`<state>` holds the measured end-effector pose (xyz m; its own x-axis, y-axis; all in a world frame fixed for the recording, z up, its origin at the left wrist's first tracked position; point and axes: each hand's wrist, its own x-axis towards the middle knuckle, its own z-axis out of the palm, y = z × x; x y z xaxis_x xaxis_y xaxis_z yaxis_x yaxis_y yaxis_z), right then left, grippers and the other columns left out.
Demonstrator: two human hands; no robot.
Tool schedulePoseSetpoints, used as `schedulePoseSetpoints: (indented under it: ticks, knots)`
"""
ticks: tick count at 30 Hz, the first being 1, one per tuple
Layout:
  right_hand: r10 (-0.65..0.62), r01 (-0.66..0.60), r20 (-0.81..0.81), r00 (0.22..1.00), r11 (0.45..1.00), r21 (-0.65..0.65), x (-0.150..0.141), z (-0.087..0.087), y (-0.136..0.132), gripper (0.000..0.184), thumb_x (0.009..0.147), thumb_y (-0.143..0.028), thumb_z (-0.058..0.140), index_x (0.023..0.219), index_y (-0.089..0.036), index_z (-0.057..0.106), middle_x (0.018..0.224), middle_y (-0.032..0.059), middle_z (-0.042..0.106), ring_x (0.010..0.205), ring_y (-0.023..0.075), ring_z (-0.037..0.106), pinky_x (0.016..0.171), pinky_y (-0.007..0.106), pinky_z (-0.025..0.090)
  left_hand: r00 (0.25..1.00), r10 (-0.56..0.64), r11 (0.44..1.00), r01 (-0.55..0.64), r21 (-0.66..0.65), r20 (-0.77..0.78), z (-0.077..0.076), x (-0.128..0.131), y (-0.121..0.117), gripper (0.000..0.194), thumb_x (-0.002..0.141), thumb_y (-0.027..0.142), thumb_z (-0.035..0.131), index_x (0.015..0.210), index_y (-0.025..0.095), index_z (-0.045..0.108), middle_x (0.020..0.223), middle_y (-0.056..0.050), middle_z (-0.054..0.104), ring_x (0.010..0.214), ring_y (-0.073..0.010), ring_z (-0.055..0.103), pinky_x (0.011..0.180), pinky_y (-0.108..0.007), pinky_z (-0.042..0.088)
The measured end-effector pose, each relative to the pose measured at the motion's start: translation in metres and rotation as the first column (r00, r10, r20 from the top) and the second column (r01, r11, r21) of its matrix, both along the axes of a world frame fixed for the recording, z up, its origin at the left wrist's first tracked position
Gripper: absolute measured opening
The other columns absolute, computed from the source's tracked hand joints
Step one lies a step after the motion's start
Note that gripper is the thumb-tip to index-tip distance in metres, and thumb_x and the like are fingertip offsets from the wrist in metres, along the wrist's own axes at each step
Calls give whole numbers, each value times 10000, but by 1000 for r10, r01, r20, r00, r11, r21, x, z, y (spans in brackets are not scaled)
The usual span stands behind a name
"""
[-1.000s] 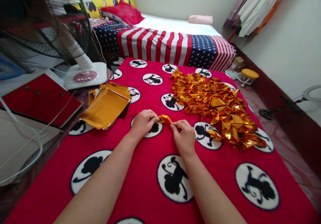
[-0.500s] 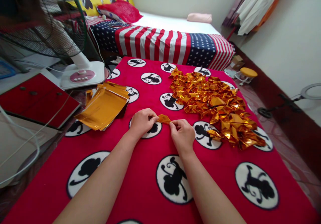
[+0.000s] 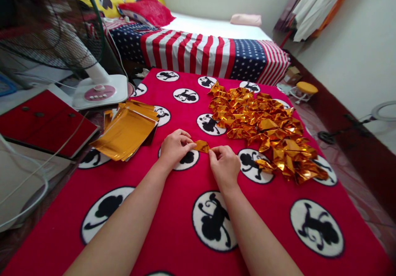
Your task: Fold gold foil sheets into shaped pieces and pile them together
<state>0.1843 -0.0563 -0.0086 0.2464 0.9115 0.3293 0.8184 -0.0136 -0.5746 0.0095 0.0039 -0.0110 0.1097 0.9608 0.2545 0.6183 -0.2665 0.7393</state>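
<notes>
A small folded piece of gold foil paper is stretched between my two hands above the red cloth. My left hand pinches its left end between thumb and fingers. At the other end, the thumb and forefinger of my right hand are closed on its tip. To the right lies a heap of folded gold foil pieces, set close together in rows. A stack of flat gold foil sheets rests to the left, its edges uneven.
The red cloth with monkey patches covers the table. A fan and a red panel stand at the left. Behind is a bed with a striped, starred cover. A yellow stool is on the floor at right.
My left fingers have shifted slightly on the foil's left end, and more of the folded piece shows between my hands. My right hand has stayed nearly in place.
</notes>
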Motion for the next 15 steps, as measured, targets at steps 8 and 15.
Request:
schedulePoseSetpoints:
  ticks: [8,15]
  knots:
    - [3,-3,21,1000,1000,7,0,1,1,97,824,-252,648,746,-204,678,776,5,658,666,147,551,650,291,341,1000,16,1000,-16,-17,-14,2,1,1,98,714,317,776,710,220,768,894,-8,698,718,-130,608,626,-261,452]
    - [14,-14,11,1000,1000,15,0,-2,0,100,829,-242,633,741,-202,657,781,11,646,683,152,552,657,290,351,998,23,999,-25,-29,-56,5,3,0,112,701,339,785,718,231,760,900,3,693,663,-115,581,588,-261,411]
